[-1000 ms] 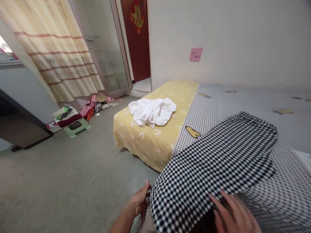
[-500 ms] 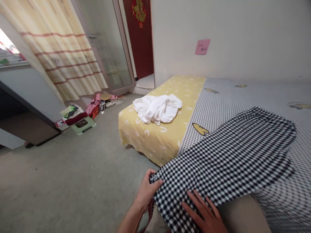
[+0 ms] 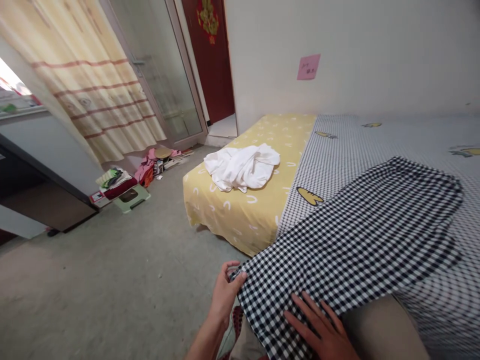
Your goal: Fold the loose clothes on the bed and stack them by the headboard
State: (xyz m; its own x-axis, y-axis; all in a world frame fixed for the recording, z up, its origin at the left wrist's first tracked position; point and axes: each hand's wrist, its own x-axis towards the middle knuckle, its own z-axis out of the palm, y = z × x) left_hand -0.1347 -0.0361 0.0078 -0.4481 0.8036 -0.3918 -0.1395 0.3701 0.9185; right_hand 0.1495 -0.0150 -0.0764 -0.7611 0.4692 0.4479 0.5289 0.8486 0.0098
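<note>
A black-and-white checked cloth [image 3: 348, 230], perhaps a garment, lies spread over the bed's near edge and across my lap. At its left corner my left hand [image 3: 227, 290] pinches the edge between thumb and fingers. My right hand [image 3: 318, 325] rests flat on the cloth near the bottom of the view, fingers spread. The cloth's lower end runs out of view. A white crumpled cloth [image 3: 242, 167] sits farther off on the yellow part of the bed.
The bed has a yellow sheet [image 3: 225, 212] and a grey checked sheet [image 3: 337, 165]. To the left, a green stool [image 3: 131, 197] carries folded cloths, with a pink heap [image 3: 148, 165] behind it. A curtain [image 3: 101, 90] hangs beside a glass door [image 3: 157, 65].
The view has shifted slightly. My left hand keeps hold of the cloth's corner, its fingers a little lifted. My right hand stays flat on the cloth.
</note>
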